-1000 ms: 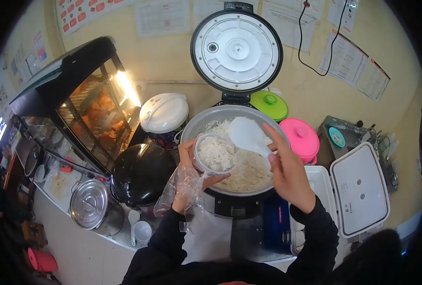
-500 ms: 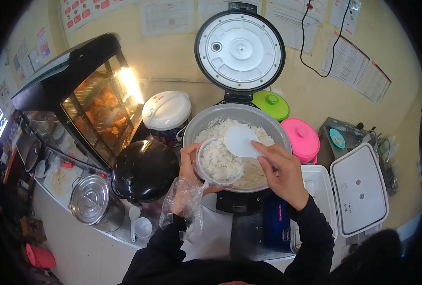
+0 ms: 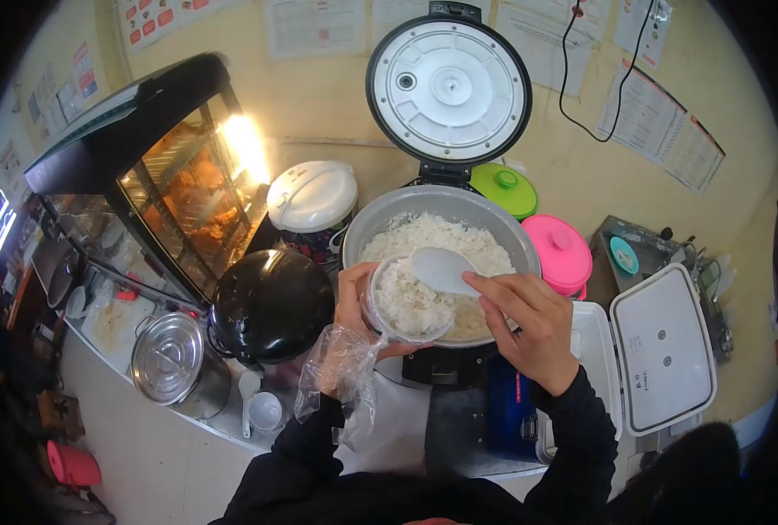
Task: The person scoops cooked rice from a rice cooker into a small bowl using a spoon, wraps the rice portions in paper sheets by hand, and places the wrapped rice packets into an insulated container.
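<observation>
The left hand (image 3: 351,302) cups a clear plastic cup (image 3: 373,302) of rice (image 3: 411,300); the right hand (image 3: 533,328) pinches a white rice paddle (image 3: 442,269) over it. Both are above the open rice cooker (image 3: 529,255), between a black-lidded pot (image 3: 272,306) and a pink-lidded container (image 3: 557,254).
</observation>
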